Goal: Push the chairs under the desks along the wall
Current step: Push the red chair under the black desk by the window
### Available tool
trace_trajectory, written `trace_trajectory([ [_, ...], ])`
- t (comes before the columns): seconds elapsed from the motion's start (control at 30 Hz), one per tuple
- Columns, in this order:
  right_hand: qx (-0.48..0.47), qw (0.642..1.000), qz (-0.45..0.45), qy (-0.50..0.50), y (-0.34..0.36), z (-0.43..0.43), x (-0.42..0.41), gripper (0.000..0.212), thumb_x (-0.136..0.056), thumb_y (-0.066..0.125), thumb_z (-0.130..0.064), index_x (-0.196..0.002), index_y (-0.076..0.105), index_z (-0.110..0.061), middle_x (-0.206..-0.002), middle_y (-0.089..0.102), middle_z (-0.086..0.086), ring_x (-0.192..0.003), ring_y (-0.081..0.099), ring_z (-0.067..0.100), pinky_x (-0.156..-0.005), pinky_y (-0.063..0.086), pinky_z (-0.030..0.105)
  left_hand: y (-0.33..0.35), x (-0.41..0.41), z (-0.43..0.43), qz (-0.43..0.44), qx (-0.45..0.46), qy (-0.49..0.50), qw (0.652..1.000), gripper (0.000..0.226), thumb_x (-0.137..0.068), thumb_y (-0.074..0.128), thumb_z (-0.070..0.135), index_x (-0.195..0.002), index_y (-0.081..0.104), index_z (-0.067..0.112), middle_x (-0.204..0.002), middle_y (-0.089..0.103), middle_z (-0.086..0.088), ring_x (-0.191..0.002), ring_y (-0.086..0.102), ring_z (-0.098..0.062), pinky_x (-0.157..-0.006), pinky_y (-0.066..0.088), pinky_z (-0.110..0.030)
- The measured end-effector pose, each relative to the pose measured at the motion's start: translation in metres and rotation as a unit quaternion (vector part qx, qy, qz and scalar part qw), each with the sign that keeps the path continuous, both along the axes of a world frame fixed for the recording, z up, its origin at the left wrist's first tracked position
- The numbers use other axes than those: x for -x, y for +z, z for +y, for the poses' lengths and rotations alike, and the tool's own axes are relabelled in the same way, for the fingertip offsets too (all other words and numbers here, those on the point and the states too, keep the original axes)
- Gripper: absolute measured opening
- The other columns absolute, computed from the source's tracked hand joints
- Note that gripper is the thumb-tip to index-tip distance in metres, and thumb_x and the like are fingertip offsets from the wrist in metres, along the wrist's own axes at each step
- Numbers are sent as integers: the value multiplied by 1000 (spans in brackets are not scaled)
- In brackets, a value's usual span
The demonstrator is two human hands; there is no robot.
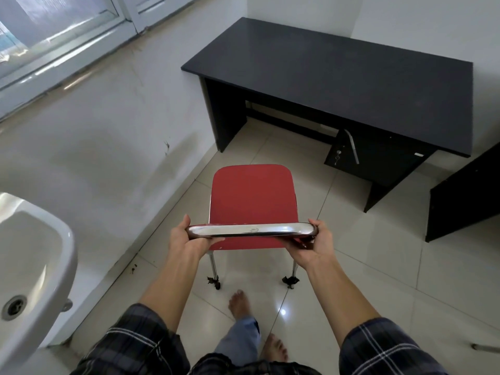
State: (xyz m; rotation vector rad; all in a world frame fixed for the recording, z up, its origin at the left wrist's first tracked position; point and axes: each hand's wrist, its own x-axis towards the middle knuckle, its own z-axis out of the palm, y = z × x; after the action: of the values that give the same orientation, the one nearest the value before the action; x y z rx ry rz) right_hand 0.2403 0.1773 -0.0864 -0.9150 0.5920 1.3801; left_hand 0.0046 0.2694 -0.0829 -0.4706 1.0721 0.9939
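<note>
A red chair with chrome legs stands on the tiled floor in front of me, its seat pointing toward a black desk set in the far corner against the wall. My left hand grips the left end of the chair's chrome back rail. My right hand grips the right end. The chair's front edge lies short of the desk's knee space, a little to the left of its drawer unit.
A white washbasin juts out from the left wall, close to my left arm. A second black desk's side panel stands at the right. Windows run along the upper left. My bare feet are behind the chair.
</note>
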Motion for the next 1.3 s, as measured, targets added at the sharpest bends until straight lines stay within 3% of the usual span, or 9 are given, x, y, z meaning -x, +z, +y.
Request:
trace_trajectory([
  [0.17, 7, 1000, -6, -10, -1, 44, -2, 17, -84, 62, -12, -98, 55, -5, -117, 59, 25, -115, 57, 48, -95, 46, 71, 0, -3, 47, 1, 5, -15, 1000, 47, -90, 64, 27, -126, 44, 4, -133, 42, -33, -120, 43, -58, -101, 24, -75],
  [0.47, 13, 999, -10, -37, -6, 111, -3, 35, -80, 66, -14, -113, 59, -3, -123, 61, 30, -112, 59, 52, -92, 47, 72, 3, -10, 122, -12, -5, -60, 998, 54, -93, 59, 31, -133, 36, 1, -135, 43, -33, -120, 44, -57, -100, 26, -74],
  [0.73, -11, 999, -12, -46, 5, 146, -10, 15, -86, 59, -12, -98, 57, -4, -113, 62, 26, -110, 60, 49, -96, 46, 70, 13, -23, 161, 2, -6, -83, 996, 55, -96, 56, 29, -137, 33, -1, -138, 40, -34, -124, 41, -55, -103, 26, -71],
  [0.97, -1, 999, -17, -31, -3, 190, -32, 30, -83, 63, -15, -110, 57, -3, -122, 61, 28, -111, 61, 48, -92, 50, 68, 21, -42, 199, 4, -11, -83, 996, 43, -97, 54, 29, -117, 37, -4, -138, 39, -34, -127, 39, -54, -107, 22, -69],
  [1.13, 2, 1000, -13, -26, -5, 228, -51, 35, -83, 65, -15, -115, 56, -3, -123, 60, 27, -111, 61, 47, -90, 51, 67, 30, -61, 232, 7, -11, -72, 997, 39, -97, 55, 28, -116, 40, -2, -136, 40, -34, -125, 40, -54, -105, 25, -69],
  [1.23, 9, 1000, -10, -23, -4, 249, -62, 38, -84, 65, -14, -118, 55, -2, -122, 59, 29, -110, 61, 49, -89, 51, 68, 36, -72, 249, -3, -7, -72, 997, 34, -97, 55, 27, -100, 44, -5, -122, 45, -35, -125, 41, -53, -105, 27, -67],
  [1.3, 14, 1000, -11, -21, -5, 262, -67, 37, -84, 66, -14, -117, 54, -2, -122, 58, 28, -111, 60, 49, -87, 52, 68, 36, -77, 259, -7, -10, -71, 997, 36, -96, 56, 28, -102, 45, -6, -115, 48, -35, -123, 42, -54, -104, 30, -68],
])
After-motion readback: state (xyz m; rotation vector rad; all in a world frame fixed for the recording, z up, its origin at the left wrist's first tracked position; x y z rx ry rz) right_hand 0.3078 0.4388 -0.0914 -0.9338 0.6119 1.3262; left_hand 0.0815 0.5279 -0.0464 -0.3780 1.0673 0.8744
